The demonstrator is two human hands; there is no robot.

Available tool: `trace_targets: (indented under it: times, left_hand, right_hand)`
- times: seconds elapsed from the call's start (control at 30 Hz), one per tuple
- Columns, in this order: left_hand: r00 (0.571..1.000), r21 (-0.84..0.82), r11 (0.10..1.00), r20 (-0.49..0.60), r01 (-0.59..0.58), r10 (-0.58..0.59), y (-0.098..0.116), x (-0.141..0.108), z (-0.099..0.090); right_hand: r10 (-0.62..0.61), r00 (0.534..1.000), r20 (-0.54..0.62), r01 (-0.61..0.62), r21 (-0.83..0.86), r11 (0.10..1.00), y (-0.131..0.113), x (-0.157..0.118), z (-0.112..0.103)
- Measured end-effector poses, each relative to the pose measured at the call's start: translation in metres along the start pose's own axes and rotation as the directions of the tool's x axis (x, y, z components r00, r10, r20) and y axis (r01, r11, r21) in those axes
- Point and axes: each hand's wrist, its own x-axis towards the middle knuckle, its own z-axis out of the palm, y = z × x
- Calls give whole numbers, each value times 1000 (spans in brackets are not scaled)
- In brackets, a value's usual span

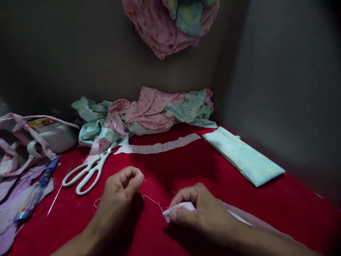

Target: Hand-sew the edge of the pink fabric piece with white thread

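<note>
My right hand [204, 209] pinches a folded strip of pale, pink-patterned fabric [183, 207] between thumb and fingers. More of a pale strip [241, 216] trails behind that wrist across the red cloth. From the fabric's tip a thin thread [153, 200] runs left toward my left hand [124, 186]. The fingers of that hand are pressed together in a pinch; what they hold, if anything, is too small to make out. White-handled scissors [92, 171] lie just left of my left hand, their blades resting against fabric scraps.
A red cloth [170, 163] covers the surface. Around it are a curved pale strip [160, 144], a folded mint fabric [243, 156], crumpled pink and green fabric [154, 110], a blue pen [36, 193], a thin metal rod [57, 195] and a white container [57, 135]. Fabric [165, 32] hangs above.
</note>
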Motion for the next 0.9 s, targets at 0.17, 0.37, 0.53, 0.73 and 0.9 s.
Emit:
trace_targets:
  times: [0.17,0.37,0.53,0.73,0.9]
  left_hand:
    - [983,69,996,175,47,-59,-6,-3,-4]
    - [899,285,908,400,-306,178,-7,-24,12]
    - [874,295,862,397,-411,281,-3,-22,16]
    - [986,167,973,67,-161,152,3,-5,1]
    - [998,6,998,-7,56,-56,1,4,-7]
  right_hand:
    - [0,1000,4,-1,23,1000,-2,0,-1]
    - [-5,1000,-23,5,21,1000,4,2,1]
    - [-18,1000,3,18,-7,1000,3,0,2]
    - [-2,1000,-3,2,-31,1000,-1,-1,3]
    - [3,1000,-3,-3,-37,999,-2,0,2]
